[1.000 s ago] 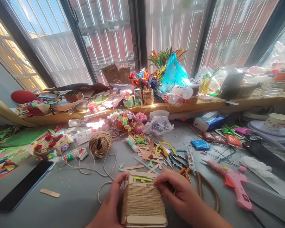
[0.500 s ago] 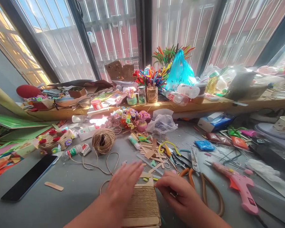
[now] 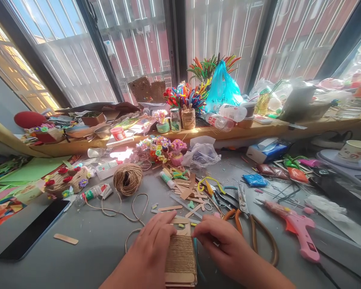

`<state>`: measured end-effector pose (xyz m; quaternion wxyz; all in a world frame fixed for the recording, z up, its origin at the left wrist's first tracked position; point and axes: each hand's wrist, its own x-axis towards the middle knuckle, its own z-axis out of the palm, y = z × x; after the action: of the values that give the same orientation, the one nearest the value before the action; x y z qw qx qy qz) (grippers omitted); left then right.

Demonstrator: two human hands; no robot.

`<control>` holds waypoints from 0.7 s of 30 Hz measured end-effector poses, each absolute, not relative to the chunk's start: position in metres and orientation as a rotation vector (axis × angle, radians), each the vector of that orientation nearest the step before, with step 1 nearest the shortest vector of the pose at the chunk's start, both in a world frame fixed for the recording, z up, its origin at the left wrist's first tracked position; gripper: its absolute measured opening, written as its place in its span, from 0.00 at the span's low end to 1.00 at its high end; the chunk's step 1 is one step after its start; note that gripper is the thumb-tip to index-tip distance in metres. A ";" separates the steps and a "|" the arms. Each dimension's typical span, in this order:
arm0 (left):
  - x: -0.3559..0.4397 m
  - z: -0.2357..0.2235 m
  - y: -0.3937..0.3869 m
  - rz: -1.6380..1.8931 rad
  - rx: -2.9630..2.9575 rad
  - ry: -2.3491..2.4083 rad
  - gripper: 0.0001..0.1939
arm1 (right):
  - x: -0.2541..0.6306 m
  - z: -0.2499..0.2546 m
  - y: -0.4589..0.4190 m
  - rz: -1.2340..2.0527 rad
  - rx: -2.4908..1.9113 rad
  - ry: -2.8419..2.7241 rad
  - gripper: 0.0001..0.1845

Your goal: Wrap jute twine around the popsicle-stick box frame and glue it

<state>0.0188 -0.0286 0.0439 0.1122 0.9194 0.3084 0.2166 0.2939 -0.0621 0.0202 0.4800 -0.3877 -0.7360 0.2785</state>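
A frame of craft sticks [image 3: 180,277], its middle wound with rows of brown twine [image 3: 181,255], lies in front of me. My left hand [image 3: 150,247] is closed over its left side, fingers together near the upper edge. At the frame's upper right edge, my right hand [image 3: 219,239] has its fingers curled in a pinch; whatever is between the fingertips is hidden. From a twine ball [image 3: 128,180] a loose strand loops across the table and disappears behind my left hand.
Right of my hands lie large scissors [image 3: 246,212] and a pink glue gun [image 3: 296,224]. Loose craft sticks [image 3: 186,188] and pliers [image 3: 225,198] are scattered beyond. On the left are a phone [image 3: 34,230] and a single stick [image 3: 65,239].
My left hand has gone from lying blurred and flat across the frame to gripping its left side. More of the top opening shows. The right hand stays pinched at the edge.
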 end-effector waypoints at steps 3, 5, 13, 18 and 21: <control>0.019 0.038 -0.027 0.704 2.707 0.888 0.45 | 0.294 0.019 -0.062 0.694 -0.948 -1.797 0.12; 0.019 0.036 -0.026 0.712 2.721 0.877 0.45 | 0.294 0.019 -0.062 0.708 -0.946 -1.794 0.12; 0.016 0.062 -0.027 0.683 2.669 0.966 0.66 | 0.297 0.017 -0.059 0.674 -0.901 -1.760 0.13; 0.012 0.069 -0.039 0.823 2.331 1.071 0.60 | 0.300 0.022 -0.060 0.603 -0.896 -1.692 0.13; 0.011 0.060 -0.043 0.904 2.248 1.046 0.59 | 0.300 0.025 -0.062 0.572 -0.900 -1.675 0.12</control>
<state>0.0106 -0.0432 0.0603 0.2485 0.8252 0.3837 0.3318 0.2998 -0.0616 0.0248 0.5464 -0.3796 -0.7065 0.2414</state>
